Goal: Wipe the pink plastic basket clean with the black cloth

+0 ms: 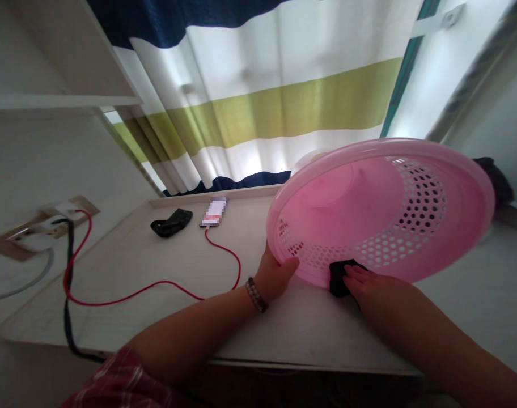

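Over the desk (131,266), left fingers (291,265) clasp the pink basket (352,218), right fingers (355,274) hold black cloth (337,279); slackening could topple the basket.

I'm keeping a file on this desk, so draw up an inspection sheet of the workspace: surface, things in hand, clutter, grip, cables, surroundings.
Surface: pale desk, partly hidden by the arms and basket.
Things in hand: pink basket, perforated, tilted with its opening toward the camera; black cloth at its near rim.
Clutter: crumpled black item beside a phone.
Grip: left hand holds the rim; right hand holds the cloth against it.
Cables: red cable from phone to wall sockets; black cable over the near edge; grey cable running left.
Surroundings: striped curtain behind; dark object beyond the basket, unclear.
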Demonstrator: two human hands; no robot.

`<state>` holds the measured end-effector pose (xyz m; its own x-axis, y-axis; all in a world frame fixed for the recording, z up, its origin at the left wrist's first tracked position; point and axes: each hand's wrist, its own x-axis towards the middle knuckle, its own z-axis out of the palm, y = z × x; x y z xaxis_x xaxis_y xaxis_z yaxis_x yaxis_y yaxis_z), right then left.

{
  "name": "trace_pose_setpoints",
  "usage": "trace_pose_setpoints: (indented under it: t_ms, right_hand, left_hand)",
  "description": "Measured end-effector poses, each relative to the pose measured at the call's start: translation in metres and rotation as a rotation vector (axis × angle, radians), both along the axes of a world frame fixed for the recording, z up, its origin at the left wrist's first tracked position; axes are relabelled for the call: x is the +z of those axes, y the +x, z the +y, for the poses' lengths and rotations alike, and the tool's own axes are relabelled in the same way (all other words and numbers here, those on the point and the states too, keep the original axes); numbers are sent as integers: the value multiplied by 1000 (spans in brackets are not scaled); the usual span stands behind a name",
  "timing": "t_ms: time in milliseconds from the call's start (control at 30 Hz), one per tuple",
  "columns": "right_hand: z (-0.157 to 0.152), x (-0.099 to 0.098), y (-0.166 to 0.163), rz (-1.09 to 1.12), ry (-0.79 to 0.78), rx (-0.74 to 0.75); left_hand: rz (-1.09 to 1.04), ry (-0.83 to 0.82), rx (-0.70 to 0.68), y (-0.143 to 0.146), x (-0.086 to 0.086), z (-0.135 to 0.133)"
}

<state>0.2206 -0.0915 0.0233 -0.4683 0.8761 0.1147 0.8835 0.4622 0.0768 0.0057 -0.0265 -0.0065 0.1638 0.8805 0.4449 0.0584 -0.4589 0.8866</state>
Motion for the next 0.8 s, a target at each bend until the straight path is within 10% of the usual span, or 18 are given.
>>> trace_pose_setpoints:
  t_ms: [333, 800]
  right_hand:
    - [4, -7, -54, 113, 60, 90]
    - [-9, -15, 5, -112, 167, 128]
  left_hand:
    - [33, 12, 80, -1, -1, 2]
    - [53, -5, 43, -3, -4, 2]
